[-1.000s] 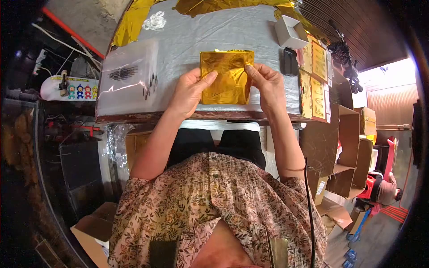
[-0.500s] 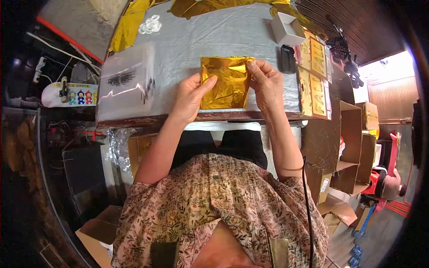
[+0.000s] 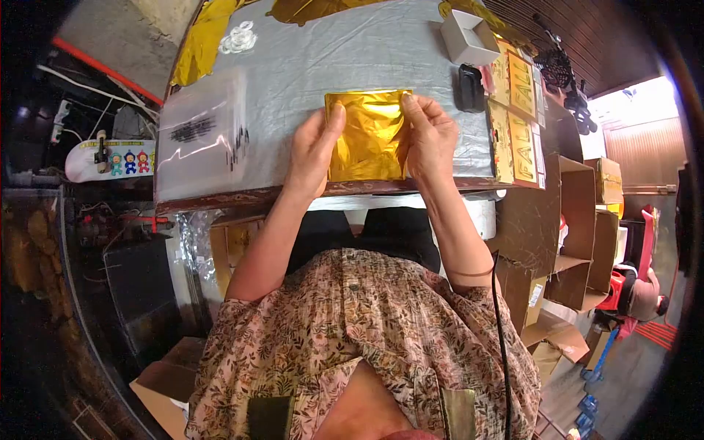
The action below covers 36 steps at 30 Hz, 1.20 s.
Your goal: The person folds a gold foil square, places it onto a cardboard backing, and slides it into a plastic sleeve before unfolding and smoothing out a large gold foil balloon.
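- Left hand and right hand: fingers pinch the gold foil packet by opposite sides.
- It sits between the fingers, at the near edge of the table.
- Probably light, soft, slippery, easily creased; best held near its upper corners.

Bright window, R side of rm.

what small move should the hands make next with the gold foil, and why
I'd probably hold the gold foil with the left hand and smooth its face with the thumb of the right hand: the top edge looks fairly straight, but the face is creased, and both thumbs rest near the sides.
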Tool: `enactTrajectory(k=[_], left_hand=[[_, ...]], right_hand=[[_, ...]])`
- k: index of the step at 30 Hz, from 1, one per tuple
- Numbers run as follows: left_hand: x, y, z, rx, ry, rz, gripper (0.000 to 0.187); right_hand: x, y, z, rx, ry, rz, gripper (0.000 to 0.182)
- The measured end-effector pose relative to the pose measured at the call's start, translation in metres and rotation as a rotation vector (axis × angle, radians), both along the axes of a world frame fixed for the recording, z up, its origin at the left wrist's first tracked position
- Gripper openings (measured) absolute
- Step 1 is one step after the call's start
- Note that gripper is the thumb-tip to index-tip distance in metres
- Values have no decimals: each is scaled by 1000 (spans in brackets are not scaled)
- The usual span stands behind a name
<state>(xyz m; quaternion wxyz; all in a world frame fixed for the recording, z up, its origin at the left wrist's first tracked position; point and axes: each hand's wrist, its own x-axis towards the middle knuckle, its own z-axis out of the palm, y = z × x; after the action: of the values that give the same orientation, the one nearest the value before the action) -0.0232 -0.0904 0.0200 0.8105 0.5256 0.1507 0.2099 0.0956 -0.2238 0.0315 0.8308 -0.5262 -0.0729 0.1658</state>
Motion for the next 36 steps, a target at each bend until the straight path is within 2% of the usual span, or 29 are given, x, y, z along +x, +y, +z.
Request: enactTrajectory(k=[2, 3, 5, 8, 11, 13, 15, 19, 21, 23, 26, 29, 36], left_hand=[[5, 1, 7, 18, 28, 52, 48], [5, 4, 8, 16, 29, 54, 48], [6, 10, 9, 96, 51, -37, 58], [6, 8, 10, 37, 59, -51, 61], [5, 6, 8, 155, 62, 0, 61], [5, 2, 10, 109, 67, 10, 59], [6, 2, 10, 67, 69, 23, 58], [8, 4, 8, 169, 60, 54, 58], [9, 6, 4, 179, 80, 53, 58], [13, 11, -1, 88, 2, 45, 57], [13, 13, 7, 109, 3, 70, 57], [14, 15, 7, 107, 8, 78, 57], [8, 8, 18, 183, -7, 69, 54]], right_hand=[[-3, 2, -1, 16, 3, -1, 13], [-5, 2, -2, 34, 4, -4, 13], [-5, 0, -4, 4, 2, 0, 12], [-3, -5, -5, -43, 15, 28, 12], [-4, -4, -4, -12, 71, 49, 12], [-4, -4, -6, 37, 113, 43, 11], [1, -7, -11, -27, 129, 50, 11], [9, -9, -17, -10, 129, 58, 14], [18, -13, -17, -159, 142, 205, 17], [18, -20, -12, -100, 149, 235, 20], [24, -40, -10, -229, 149, 473, 20], [10, -43, 3, -333, 168, 439, 16], [5, -54, -1, -308, 113, 376, 13]])
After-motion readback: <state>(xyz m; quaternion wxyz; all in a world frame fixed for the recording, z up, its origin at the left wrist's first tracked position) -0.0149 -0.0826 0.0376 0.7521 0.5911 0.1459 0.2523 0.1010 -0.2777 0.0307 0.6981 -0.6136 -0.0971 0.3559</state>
